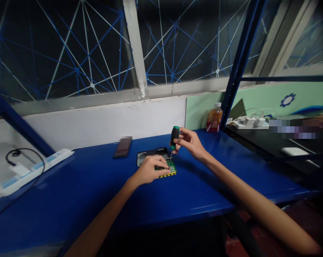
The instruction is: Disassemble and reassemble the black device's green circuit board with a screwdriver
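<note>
A small green circuit board (171,169) with a yellow-black striped front edge lies on the blue table (70,200). My left hand (150,169) rests on the board with fingers curled, pressing it down. My right hand (189,142) grips the black and green handle of a screwdriver (173,140), held upright. Its thin shaft points down and its tip meets the board beside my left fingers.
A grey metal tray (147,155) sits just behind the board. A dark phone (122,147) lies left of it. A white power strip (30,170) with a black cable is at far left. An orange drink bottle (214,119) stands by the blue rack post (238,67). A black desk with chargers is at right.
</note>
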{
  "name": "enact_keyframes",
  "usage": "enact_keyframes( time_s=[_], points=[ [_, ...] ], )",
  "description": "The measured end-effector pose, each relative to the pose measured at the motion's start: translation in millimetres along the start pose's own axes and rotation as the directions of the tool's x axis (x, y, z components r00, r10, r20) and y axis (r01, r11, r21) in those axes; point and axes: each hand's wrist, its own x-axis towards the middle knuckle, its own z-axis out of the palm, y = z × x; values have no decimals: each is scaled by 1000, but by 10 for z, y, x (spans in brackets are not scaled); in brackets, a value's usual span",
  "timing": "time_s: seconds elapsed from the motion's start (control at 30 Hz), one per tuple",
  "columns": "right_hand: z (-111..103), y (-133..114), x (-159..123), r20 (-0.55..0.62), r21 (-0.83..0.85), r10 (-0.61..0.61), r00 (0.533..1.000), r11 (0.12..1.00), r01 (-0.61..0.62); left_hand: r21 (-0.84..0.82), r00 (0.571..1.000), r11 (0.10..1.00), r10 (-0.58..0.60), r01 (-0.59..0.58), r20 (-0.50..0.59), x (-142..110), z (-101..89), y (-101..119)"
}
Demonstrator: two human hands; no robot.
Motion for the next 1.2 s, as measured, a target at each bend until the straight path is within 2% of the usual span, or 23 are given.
enact_keyframes(
  time_s=[0.27, 0.57, 1.07, 1.2],
  points=[
    [-15, -37, -3, -48, -44, -8, 999, 999, 6, -17, 997, 999, -32, 31, -74, 22, -5, 21],
    [-17, -55, -14, -73, -19, -101, 992, 995, 100, -119, 990, 988, -105, 94, -92, 29, -22, 27],
    [-22, -93, -25, -115, -122, -102, 988, 989, 88, -112, 991, 987, -121, 114, -60, 35, -60, 71],
    [8, -134, -51, -114, -130, -143, 983, 983, 128, -119, 990, 986, -126, 118, -61, 34, -73, 75]
  ],
)
